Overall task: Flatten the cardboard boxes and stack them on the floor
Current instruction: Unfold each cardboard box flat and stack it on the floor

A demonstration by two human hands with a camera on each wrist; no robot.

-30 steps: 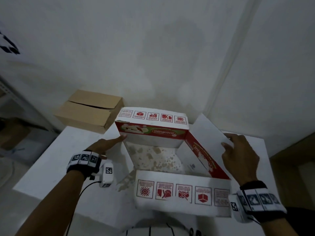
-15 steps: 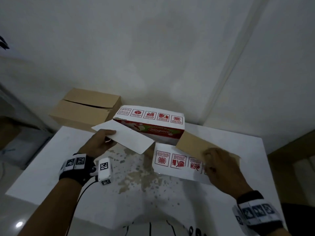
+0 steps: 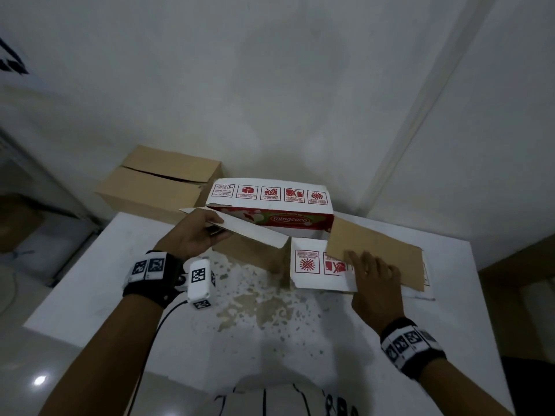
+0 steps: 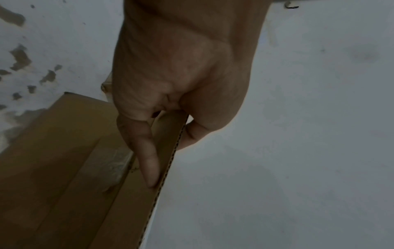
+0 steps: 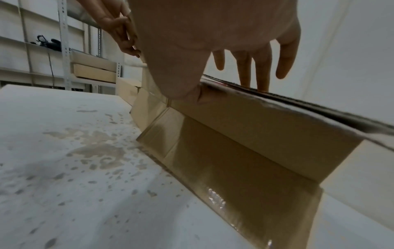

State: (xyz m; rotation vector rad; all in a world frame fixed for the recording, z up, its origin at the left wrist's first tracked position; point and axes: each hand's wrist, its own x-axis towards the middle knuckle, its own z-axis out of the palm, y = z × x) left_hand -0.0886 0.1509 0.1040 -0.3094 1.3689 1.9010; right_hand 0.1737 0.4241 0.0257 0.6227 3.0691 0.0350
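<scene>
A white and red printed cardboard box [image 3: 270, 205] lies partly collapsed on the white table [image 3: 90, 280], its far panel still raised. My left hand [image 3: 210, 232] pinches the edge of its white left flap [image 3: 255, 232], thumb on top; the left wrist view shows the fingers [image 4: 149, 160] along the brown inner side of this flap [image 4: 64, 168]. My right hand [image 3: 372, 274] lies flat with straight fingers on the brown folded panel [image 3: 375, 247], pressing it down. In the right wrist view these fingers [image 5: 262, 67] rest on top of the panel [image 5: 255, 131].
A closed plain brown box [image 3: 156, 187] stands behind the table at the left, against the wall. The table's paint is chipped in the middle [image 3: 264, 304]. A metal shelf rack [image 5: 64, 50] with flat cardboard stands beyond the table's left side.
The box stood open as a tube a second ago and has folded down toward the far side. My left hand took the left flap; my right hand pushed the right side flat.
</scene>
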